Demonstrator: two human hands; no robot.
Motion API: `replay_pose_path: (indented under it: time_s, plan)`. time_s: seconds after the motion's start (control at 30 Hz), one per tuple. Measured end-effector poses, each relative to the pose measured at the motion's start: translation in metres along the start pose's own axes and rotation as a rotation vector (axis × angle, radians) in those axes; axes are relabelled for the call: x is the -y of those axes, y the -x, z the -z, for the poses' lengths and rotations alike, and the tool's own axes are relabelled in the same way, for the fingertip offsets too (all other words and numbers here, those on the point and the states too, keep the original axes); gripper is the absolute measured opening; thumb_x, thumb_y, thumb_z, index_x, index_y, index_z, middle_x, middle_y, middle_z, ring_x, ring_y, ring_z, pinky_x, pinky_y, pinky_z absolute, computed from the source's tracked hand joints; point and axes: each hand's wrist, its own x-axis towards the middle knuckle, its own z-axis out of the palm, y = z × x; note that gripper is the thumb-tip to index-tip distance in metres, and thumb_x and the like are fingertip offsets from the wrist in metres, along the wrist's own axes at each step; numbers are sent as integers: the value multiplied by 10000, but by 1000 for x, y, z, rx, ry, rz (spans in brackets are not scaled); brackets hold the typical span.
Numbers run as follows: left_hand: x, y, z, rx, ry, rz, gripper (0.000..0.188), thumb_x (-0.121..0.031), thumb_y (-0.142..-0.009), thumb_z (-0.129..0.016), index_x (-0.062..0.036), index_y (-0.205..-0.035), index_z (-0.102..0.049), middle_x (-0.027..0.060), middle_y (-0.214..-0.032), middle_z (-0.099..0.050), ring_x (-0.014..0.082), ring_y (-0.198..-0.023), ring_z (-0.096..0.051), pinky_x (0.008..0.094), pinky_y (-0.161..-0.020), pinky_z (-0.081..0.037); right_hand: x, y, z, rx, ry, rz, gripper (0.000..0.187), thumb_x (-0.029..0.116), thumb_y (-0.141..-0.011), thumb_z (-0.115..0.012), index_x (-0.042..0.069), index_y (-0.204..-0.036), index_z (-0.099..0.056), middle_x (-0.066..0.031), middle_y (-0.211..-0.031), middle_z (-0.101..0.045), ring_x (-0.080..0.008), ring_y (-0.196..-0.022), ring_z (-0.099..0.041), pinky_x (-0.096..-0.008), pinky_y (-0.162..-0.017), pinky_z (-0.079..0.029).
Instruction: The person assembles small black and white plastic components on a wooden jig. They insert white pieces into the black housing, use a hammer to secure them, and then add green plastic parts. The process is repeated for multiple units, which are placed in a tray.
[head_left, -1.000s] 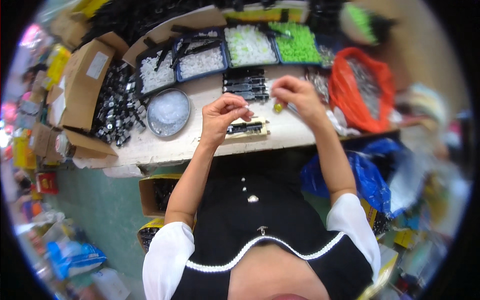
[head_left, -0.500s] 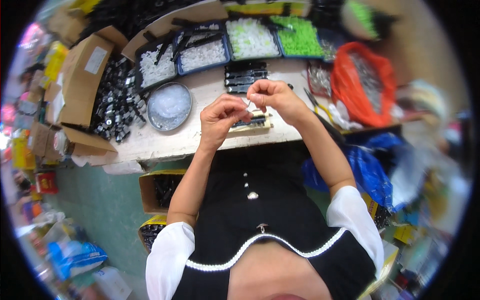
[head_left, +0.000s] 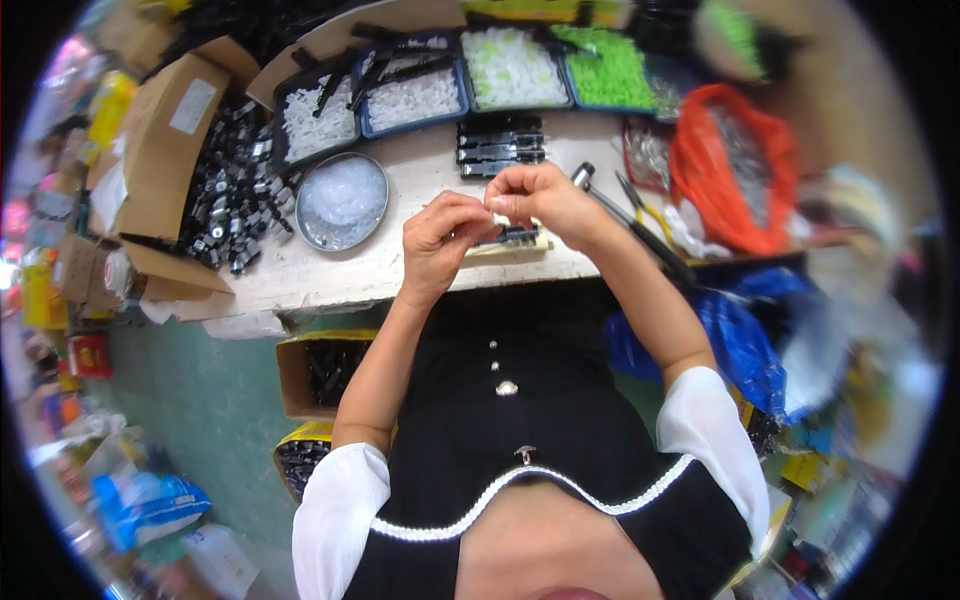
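Note:
Over the near edge of the worktable, my left hand [head_left: 438, 245] and my right hand [head_left: 552, 205] meet fingertip to fingertip, both pinched. Between them is a small white piece [head_left: 499, 219], partly covered by the fingers; its exact kind is too small to make out. Just beneath my hands lies a cream-coloured block [head_left: 540, 244] with a black part [head_left: 515, 236] set in it. Several black oblong parts [head_left: 500, 155] lie in a stack of rows beyond my hands. To the right of my right hand rests a hammer [head_left: 640, 232] with a black handle.
Trays of white pieces [head_left: 415, 98] and green pieces [head_left: 610, 80] line the back. A round metal dish [head_left: 342, 200] stands left, beside a heap of black-and-silver parts [head_left: 235, 190] and a carton [head_left: 165, 150]. Pliers [head_left: 652, 215] and a red bag [head_left: 735, 165] of metal parts lie right.
My hands have drawn slightly closer together, and the fingers of my right hand have shifted their pinch. A thin pin-like piece seen between them earlier no longer shows; the white piece shows more.

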Motion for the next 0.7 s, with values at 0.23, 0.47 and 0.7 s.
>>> replay_pose_path:
  time_s: [0.23,0.47,0.7]
  plan:
    - [4,4,5,-47,-60,3,92,92,-785,-582,38,-856,-604,83,-824,-595,147,-679,-624,232,-605,-519,-14,4,-22,-280,409,352,138,95,-815,-603,-14,-894,-633,-102,-748,-587,-191,-647,-568,-301,-584,-434]
    - [14,11,7,-74,-244,-44,116,81,-760,-605,17,-857,-613,92,-851,-594,161,-699,-609,247,-610,-487,-33,11,-28,-372,685,615,91,58,-753,-631,14,-832,-621,-103,-750,-583,-276,-681,-582,-349,-610,-452]
    - [27,15,25,50,-571,-17,248,-30,-654,-709,-22,-893,-645,83,-931,-605,227,-886,-551,311,-770,-433,-59,11,-22,-339,1075,623,72,84,-745,-632,55,-809,-617,-62,-744,-563,-233,-729,-556,-338,-608,-396]
